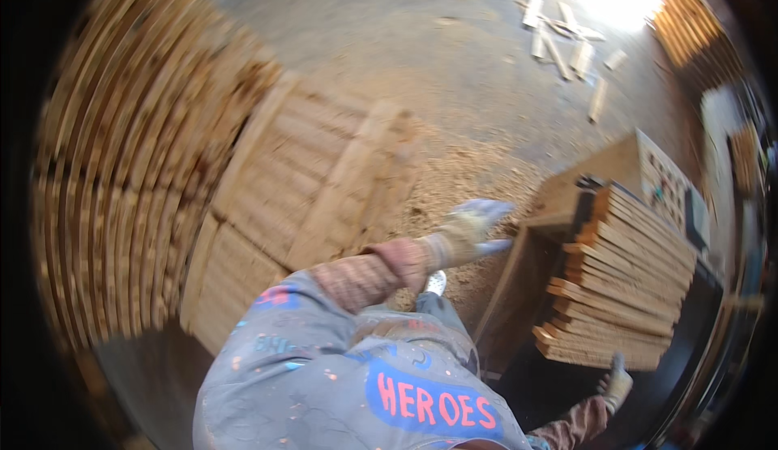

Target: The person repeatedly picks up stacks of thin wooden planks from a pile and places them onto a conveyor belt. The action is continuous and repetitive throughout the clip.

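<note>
Hovering left hand [465,231], open floor [389,53], right hand [617,387] at plank edges [624,284]

My left hand [474,227] has open air around its fingers, above the sawdust [462,170] between the slatted crate [324,178] and the wooden cabinet [587,170]. Leftward, that crate and the tall stack of slats [121,174] behind it block any sideways sweep. Ahead, the floor [381,53] leaves a wide lane, with wood scraps [567,40] littering its far right. My right hand [617,385] is right at the near end of the board pile [624,280], which bars its way forward; the black tabletop [693,320] leaves a strip alongside, to the pile's right.
</note>
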`<state>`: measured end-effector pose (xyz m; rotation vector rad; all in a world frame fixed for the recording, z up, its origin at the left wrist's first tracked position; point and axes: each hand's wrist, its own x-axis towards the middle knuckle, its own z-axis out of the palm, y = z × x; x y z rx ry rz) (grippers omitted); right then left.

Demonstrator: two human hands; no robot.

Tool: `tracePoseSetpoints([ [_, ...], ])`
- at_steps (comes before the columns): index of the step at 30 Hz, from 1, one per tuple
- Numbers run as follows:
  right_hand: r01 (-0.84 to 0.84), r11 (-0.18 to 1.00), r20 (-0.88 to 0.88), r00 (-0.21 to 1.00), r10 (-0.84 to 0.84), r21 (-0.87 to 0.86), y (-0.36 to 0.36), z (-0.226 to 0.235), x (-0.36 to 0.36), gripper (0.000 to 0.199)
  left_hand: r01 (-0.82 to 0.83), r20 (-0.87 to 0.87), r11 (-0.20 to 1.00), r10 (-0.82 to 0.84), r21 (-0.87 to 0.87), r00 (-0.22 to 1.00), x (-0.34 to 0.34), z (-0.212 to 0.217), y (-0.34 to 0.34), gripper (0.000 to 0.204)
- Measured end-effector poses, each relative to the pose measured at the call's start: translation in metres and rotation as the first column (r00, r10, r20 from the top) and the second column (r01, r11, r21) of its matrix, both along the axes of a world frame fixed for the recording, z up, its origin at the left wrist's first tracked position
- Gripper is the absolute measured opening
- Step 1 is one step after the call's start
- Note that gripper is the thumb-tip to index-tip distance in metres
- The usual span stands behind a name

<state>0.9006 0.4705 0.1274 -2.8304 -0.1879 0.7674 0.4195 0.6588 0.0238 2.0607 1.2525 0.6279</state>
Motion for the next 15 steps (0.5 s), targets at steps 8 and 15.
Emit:
tracePoseSetpoints([
  [8, -0.888, -0.414, 0.697, -0.169, 0.696, 0.198, 0.191, -0.032, -0.305, 0.068, -0.881, -0.867, 0.364, 0.28, -0.301, 0.411, -0.323, -0.056, -0.428, 0.136],
  [15, -0.412, -0.774, 0.315, -0.905, 0.285, -0.481, 0.215, -0.207, -0.657, 0.077, -0.808, -0.67, 0.515, 0.496, -0.285, 0.552, -0.373, -0.105, -0.517, 0.096],
])
